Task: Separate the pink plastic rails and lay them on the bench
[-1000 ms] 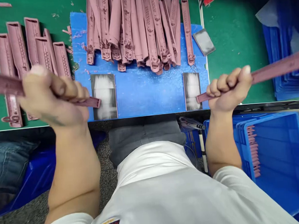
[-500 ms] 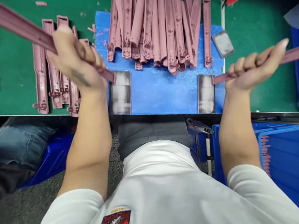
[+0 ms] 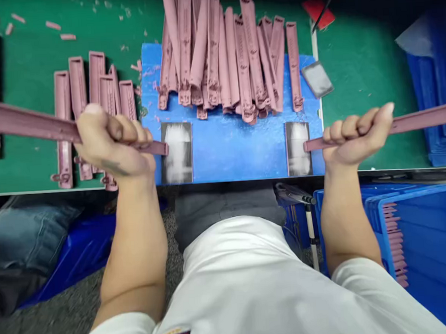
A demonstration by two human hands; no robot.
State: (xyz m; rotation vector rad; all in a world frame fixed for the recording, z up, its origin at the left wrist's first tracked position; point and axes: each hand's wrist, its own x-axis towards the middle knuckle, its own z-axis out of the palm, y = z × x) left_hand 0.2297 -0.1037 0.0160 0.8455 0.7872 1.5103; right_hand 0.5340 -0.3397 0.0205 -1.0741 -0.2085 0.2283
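Note:
My left hand point(image 3: 111, 141) is wrapped round a long pink plastic strip point(image 3: 27, 121), which stretches out to the left. Its inner end touches or hovers at the edge of a dark abrasive-looking pad point(image 3: 177, 152) with whitish worn patches. My right hand point(image 3: 357, 133) grips a second pink plastic strip point(image 3: 427, 117) pointing right, its inner end over the edge of a similar pad point(image 3: 298, 150). Both pads lie on a blue board point(image 3: 237, 156). Whether the strip ends press on the pads, I cannot tell.
Beyond the pads lies a heap of pink strips point(image 3: 224, 61); more strips point(image 3: 63, 121) lie at left among pink scraps. A loose grey block point(image 3: 317, 79) sits right of the heap. Blue crates point(image 3: 430, 225) stand below right, one holding pink pieces. Someone's jeans-clad leg point(image 3: 26, 229) shows at left.
The outer part of the left strip has swung lower, and the right strip lies slightly lower too. Both hands still hold their strips by the pads; the whole view has shifted.

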